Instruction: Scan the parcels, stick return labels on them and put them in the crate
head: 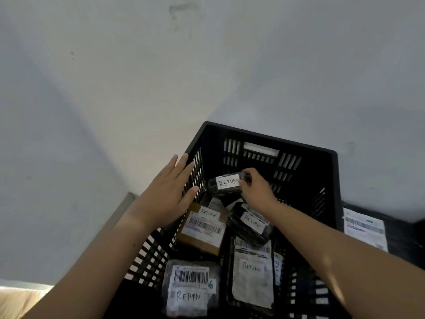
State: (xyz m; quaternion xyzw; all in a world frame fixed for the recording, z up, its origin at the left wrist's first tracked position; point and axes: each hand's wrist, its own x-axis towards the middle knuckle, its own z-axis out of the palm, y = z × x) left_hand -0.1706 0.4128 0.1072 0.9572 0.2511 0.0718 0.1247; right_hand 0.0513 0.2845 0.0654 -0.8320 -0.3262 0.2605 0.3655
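The right hand (pixel 256 188) is pinching a small parcel (pixel 223 194) in the crate (pixel 336 180), the left hand (pixel 167 196) spreading open beside; released tilted, it could be rolling label-down.

Slatted black crate (pixel 308 171) holds five parcels (pixel 202 229) labelled RETURN.

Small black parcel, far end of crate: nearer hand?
Right. The right hand grips the small black parcel at its end; the left hand is open by the left wall of the crate.
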